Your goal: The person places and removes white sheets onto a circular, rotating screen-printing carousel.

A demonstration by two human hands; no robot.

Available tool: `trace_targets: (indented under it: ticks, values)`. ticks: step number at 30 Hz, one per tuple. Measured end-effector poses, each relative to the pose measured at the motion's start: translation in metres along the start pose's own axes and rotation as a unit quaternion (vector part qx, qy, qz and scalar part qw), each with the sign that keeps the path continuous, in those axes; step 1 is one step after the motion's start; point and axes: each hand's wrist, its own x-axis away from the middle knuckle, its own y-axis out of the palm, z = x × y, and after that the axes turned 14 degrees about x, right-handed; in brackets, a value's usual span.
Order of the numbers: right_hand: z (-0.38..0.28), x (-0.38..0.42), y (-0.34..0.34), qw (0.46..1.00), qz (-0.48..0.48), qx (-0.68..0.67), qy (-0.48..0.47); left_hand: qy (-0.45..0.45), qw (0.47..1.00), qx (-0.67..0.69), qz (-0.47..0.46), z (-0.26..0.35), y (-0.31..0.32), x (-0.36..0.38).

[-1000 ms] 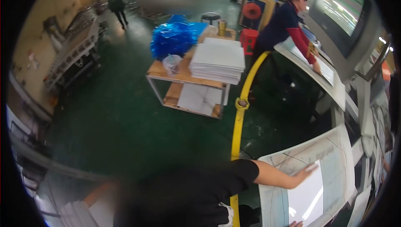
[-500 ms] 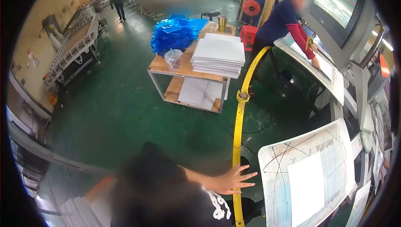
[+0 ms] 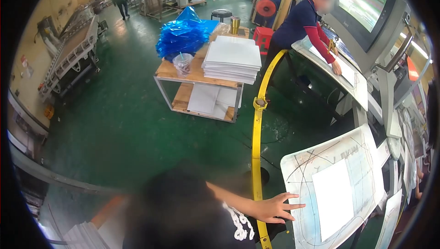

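My right hand [image 3: 277,207] reaches out with its fingers spread and holds nothing. Its fingertips lie over the near left edge of a pale, tilted board [image 3: 298,171], which is marked with dark curved lines. A blank white sheet [image 3: 333,198] rests on that board, to the right of my fingers. At the lower left, part of my left forearm [image 3: 107,210] shows beside a stack of white sheets [image 3: 85,237]. The fingers of my left hand are hidden. A dark blurred shape covers the bottom middle.
A curved yellow rail [image 3: 256,157] runs beneath my right wrist. Beyond it, a wooden cart [image 3: 197,72] bears white sheets [image 3: 231,58], blue film [image 3: 181,38] and a plastic cup [image 3: 183,63]. A co-worker [image 3: 293,26] bends over another board [image 3: 327,68] beside a monitor [image 3: 362,10].
My right hand has moved right, from short of the board to over its edge, fingers still spread. The view has shifted slightly, and the surroundings sit further left.
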Motion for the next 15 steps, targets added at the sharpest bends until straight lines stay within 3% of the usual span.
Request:
trace_targets:
  ticks: [15]
  values:
    - [0.008, -0.006, -0.031, 0.998, 0.042, 0.036, 0.018, 0.008, 0.995, 0.09, -0.051, -0.012, 0.028, 0.031]
